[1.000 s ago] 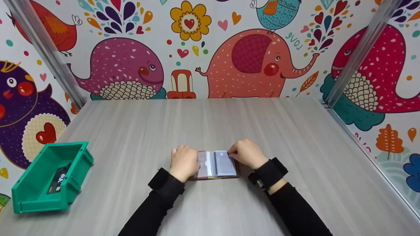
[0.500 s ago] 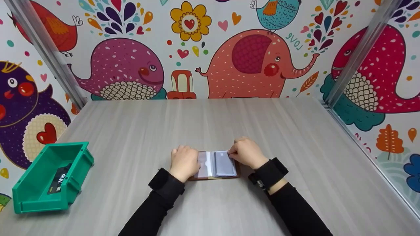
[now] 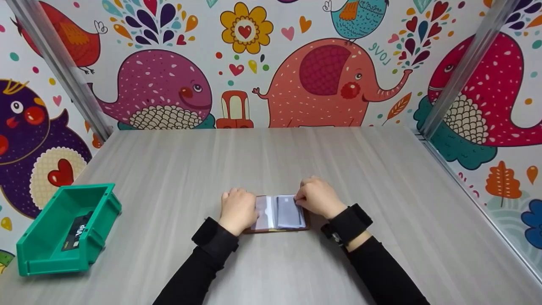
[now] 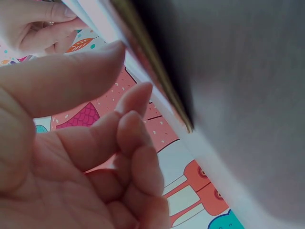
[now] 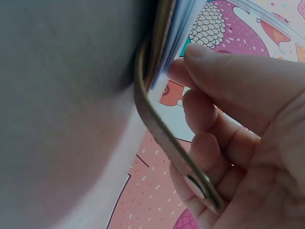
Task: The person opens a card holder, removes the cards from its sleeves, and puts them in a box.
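Note:
An unfolded brown card holder (image 3: 263, 214) with clear plastic pages lies on the table. My left hand (image 3: 238, 209) holds its left side, the thumb (image 4: 95, 71) against the inner page and the other fingers curled at the far edge. At the upper right corner, my right hand (image 3: 320, 198) pinches the clear card sleeves (image 3: 290, 212) between thumb and forefinger. A card with a small pale square shows through the top sleeve. In the right wrist view, the holder's strap (image 5: 167, 136) with a metal snap sticks out beside the curled fingers.
A green plastic bin (image 3: 42, 264) stands at the left of the table (image 3: 262, 161). Inside it leans a black card (image 3: 76, 231) with "Vip" lettering. Walls printed with cartoon animals and metal posts border the table's back and sides.
Both hands keep their places on the card holder. The right hand's knuckles lift very slightly; the pages look nearly the same.

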`<state>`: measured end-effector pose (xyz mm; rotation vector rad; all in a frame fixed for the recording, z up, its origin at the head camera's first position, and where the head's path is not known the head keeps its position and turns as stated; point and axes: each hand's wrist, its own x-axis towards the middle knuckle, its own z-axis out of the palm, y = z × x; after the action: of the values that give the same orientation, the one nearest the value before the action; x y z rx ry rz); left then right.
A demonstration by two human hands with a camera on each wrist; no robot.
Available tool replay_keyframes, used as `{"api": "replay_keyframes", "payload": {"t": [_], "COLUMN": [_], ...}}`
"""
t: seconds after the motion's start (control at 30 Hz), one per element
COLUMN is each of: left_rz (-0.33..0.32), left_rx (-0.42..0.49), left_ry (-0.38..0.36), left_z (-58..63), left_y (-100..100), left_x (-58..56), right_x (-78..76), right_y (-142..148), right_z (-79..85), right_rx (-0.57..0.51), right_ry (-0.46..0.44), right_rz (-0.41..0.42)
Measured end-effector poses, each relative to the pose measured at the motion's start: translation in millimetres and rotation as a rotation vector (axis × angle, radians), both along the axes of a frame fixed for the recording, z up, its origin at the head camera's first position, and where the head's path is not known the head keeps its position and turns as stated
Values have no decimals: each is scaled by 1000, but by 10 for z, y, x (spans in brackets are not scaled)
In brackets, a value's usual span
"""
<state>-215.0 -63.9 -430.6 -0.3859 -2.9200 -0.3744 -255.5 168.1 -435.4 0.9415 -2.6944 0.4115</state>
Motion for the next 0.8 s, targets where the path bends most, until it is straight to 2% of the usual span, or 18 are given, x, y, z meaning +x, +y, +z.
{"api": "replay_keyframes", "payload": {"t": [0.8], "left_rz": [-2], "left_rx": [-13], "left_ry": [-18], "left_z": [18], "left_y": [-1], "left_x": [10], "right_x": [56], "right_y": [-38], "right_z": [43], "right_rx": [42], "right_ry": [34], "right_rz": [115]}}
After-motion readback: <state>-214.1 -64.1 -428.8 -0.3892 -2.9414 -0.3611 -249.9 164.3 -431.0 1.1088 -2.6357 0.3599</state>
